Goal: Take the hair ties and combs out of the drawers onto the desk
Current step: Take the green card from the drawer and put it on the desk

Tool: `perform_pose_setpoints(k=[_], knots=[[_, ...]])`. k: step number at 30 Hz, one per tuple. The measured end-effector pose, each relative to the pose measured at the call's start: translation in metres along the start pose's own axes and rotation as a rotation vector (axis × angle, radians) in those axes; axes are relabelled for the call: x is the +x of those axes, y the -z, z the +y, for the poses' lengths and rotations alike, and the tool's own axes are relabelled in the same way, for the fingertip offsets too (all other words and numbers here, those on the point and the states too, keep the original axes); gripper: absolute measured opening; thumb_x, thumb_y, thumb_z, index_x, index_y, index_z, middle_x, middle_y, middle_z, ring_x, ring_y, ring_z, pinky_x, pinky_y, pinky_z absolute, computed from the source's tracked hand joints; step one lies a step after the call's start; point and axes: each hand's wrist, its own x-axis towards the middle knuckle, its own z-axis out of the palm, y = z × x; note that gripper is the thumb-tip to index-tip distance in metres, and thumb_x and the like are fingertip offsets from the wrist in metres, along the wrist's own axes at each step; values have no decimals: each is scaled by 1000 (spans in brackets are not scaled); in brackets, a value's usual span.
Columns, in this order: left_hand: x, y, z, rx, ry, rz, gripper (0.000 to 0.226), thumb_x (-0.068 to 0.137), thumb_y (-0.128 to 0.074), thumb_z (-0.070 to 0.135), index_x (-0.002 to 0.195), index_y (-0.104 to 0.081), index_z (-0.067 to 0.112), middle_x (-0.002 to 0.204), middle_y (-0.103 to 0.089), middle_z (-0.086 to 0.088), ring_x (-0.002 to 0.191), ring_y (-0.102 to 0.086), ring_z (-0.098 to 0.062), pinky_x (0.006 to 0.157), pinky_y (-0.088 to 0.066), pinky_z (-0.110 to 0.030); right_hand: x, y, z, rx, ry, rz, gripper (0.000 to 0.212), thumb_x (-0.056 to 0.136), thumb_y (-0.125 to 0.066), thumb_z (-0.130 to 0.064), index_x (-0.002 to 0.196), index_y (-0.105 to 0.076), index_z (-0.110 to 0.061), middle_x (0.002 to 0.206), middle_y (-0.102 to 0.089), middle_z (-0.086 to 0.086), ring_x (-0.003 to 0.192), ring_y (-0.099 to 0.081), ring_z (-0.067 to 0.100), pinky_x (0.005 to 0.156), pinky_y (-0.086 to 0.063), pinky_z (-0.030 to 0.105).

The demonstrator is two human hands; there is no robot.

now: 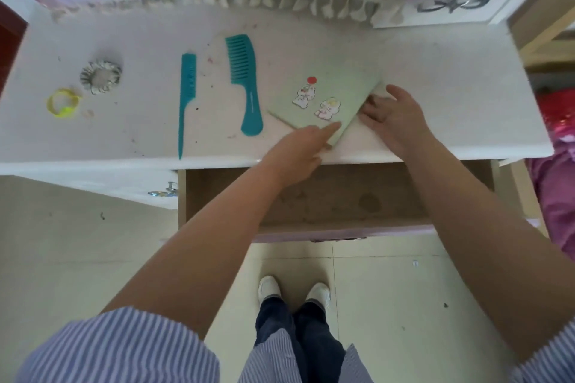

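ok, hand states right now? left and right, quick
Left hand: fingers extended, open, fingertips on the near edge of the green sticker-covered box on the desk.
Right hand: open, fingers against the box's right side; no closed grip visible.

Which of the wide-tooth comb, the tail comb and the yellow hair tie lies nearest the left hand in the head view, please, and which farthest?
From the left hand:
1. Wide-tooth comb, just to its left.
2. Tail comb, further left.
3. Yellow hair tie, at the desk's far left.
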Motion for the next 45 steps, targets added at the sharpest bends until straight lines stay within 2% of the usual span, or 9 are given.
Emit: perform_pose_setpoints(k=[4, 12, 24, 28, 32, 36, 38, 42, 45], knots=[[0, 7, -35, 82, 54, 214, 55, 87, -55, 4, 139, -36, 4, 130, -49, -22, 121, -43, -34, 104, -38, -41, 21, 32, -11, -207, 42, 11, 49, 95, -44, 4, 141, -27, 1, 131, -51, 28, 116, -56, 32, 96, -49, 24], [20, 7, -37, 67, 198, 49, 54, 89, -54, 16, 139, -35, 5, 153, -21, -21, 141, -20, -34, 117, -18, -40, 21, 4, 51, -1547, 494, -40, 76, 87, -46, -54, 146, -17, -16, 157, -8, 18, 145, -8, 29, 117, -12, 46], [-26, -24, -22, 166, 76, 141, 49, 87, -62, 20, 129, -48, 1, 144, -40, -21, 133, -36, -38, 111, -29, -49, -13, 39, 67, -1438, 673, -42, 52, 93, -52, -32, 137, -41, -8, 151, -31, 19, 141, -24, 34, 116, -18, 47], [-67, -50, -28, 496, -252, 17, 82, 63, -74, 57, 121, -58, 1, 129, -59, -22, 120, -54, -41, 95, -42, -59, -56, 71, 96, -1586, 663, -289, 86, 69, -49, -66, 133, -48, -8, 148, -32, 24, 136, -25, 45, 108, -16, 59], [-87, -70, -36, 659, -382, 28, 101, 49, -71, 74, 126, -49, 13, 122, -65, -17, 117, -57, -38, 95, -46, -52, -69, 87, 110, -1830, 740, -239, 97, 37, -89, -50, 121, -60, -12, 135, -47, 30, 125, -42, 51, 91, -31, 74], [-90, -72, -43, 670, -433, 204, 79, 69, -56, 66, 128, -37, 17, 124, -64, -17, 140, -17, -33, 116, -5, -47, -66, 97, 112, -1702, 991, -126, 81, 66, -58, -67, 130, -34, -23, 158, 7, 9, 144, 19, 19, 117, 13, 48], [-87, -64, -44, 691, -364, 266, 77, 71, -55, 64, 127, -38, 14, 124, -64, -18, 142, -22, -31, 117, -8, -52, -60, 99, 104, -1680, 1067, -75, 95, 65, -62, -68, 139, -22, -25, 156, 22, 1, 141, 27, 13, 115, 18, 46], [-69, -38, -40, 734, -250, 242, 78, 78, -38, 67, 121, -51, 4, 120, -66, -20, 112, -61, -38, 86, -48, -63, -47, 82, 69, -1783, 901, -140, 115, 37, -89, -48, 133, -42, -6, 142, -42, 28, 137, -30, 42, 98, -21, 74], [-51, -23, -40, 715, -80, 190, 88, 85, -16, 65, 109, -66, -4, 110, -71, -22, 101, -68, -37, 78, -53, -60, -34, 68, 56, -1750, 689, -126, 108, 43, -90, -43, 130, -48, 4, 137, -49, 28, 127, -45, 44, 104, -25, 67]])
